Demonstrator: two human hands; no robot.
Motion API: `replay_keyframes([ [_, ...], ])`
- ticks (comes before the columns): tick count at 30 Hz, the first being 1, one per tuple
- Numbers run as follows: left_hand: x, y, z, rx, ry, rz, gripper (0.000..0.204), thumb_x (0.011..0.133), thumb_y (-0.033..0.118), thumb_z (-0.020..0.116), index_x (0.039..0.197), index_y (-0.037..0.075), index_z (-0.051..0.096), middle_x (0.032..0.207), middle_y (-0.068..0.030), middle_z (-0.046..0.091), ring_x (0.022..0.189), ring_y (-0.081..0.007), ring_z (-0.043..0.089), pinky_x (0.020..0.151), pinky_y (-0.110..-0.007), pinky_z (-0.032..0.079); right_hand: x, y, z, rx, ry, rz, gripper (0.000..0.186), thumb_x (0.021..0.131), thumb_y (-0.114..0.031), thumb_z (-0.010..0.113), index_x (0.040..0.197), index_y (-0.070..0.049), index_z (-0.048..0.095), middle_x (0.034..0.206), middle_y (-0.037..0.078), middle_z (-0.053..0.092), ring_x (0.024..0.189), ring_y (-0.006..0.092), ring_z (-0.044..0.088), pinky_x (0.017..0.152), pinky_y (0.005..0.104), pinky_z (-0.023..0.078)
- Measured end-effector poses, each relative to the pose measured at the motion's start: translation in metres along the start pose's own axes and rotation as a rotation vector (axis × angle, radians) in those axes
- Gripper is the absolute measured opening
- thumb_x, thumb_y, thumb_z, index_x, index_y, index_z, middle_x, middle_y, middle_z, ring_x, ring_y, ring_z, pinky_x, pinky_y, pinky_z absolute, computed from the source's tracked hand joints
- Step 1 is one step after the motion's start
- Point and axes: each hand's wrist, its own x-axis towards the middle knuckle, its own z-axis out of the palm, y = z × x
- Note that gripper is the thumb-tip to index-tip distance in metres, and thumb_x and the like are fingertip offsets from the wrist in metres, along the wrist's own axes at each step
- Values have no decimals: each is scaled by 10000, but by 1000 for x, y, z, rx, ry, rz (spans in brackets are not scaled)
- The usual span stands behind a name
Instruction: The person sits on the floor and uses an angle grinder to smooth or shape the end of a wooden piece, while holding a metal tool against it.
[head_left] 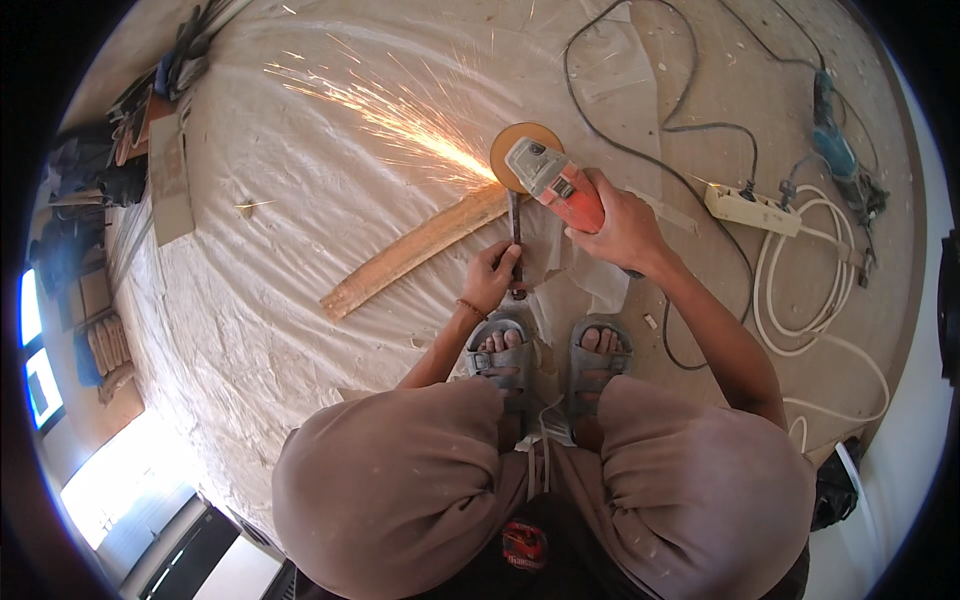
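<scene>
My right hand is closed around the body of a red and grey angle grinder. Its round tan disc meets the far end of a narrow dark metal bar, and a spray of orange sparks flies off to the upper left. Pinched in the fingers of my left hand, the bar points away from me, its near end by my sandals. Under the bar's far part lies a long, rough piece of wood, slanting down to the left.
A creased pale sheet covers the floor. On the right are a cream power strip, a coiled white cable, a dark cord and a teal power tool. My sandalled feet stand close to the bar.
</scene>
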Motion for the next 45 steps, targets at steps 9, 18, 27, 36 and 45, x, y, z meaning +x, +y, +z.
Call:
replay_keyframes([
  [9, -2, 6, -3, -42, -45, -27, 396, 1064, 343, 537, 1177, -17, 657, 872, -34, 627, 746, -95, 612, 670, -291, 636, -10, 8, 1, 32, 35, 7, 774, 735, -350, 807, 1350, -75, 426, 1025, 216, 712, 940, 439, 688, 792, 529, 546],
  [18, 1, 0, -3, 36, -49, -19, 383, 1067, 333, 526, 1129, -23, 650, 848, -39, 623, 733, -99, 619, 666, -292, 640, -8, 11, -16, 187, -37, 149, 763, 741, -365, 810, 1337, -65, 438, 1092, 254, 694, 1030, 457, 667, 875, 518, 524],
  [27, 1, -1, 18, -121, -25, -26, 406, 1071, 339, 518, 1112, -51, 623, 862, -60, 629, 734, -112, 640, 661, -286, 639, -11, 4, -26, 225, -70, 132, 726, 743, -350, 806, 1309, -67, 452, 1131, 263, 688, 1067, 458, 659, 902, 510, 519],
  [36, 1, -4, 18, -127, -39, -24, 417, 1071, 346, 519, 1115, -57, 619, 897, -68, 639, 737, -111, 637, 670, -285, 638, -8, -5, -25, 205, -78, 142, 713, 741, -339, 801, 1307, -71, 461, 1117, 257, 693, 1052, 456, 663, 894, 506, 521],
  [45, 0, -1, 18, -125, -45, -30, 408, 1075, 339, 509, 1115, -52, 621, 897, -67, 636, 759, -118, 639, 681, -297, 643, -5, -3, -20, 189, -92, 130, 745, 742, -346, 802, 1336, -74, 445, 1127, 251, 692, 1052, 448, 668, 898, 504, 523],
])
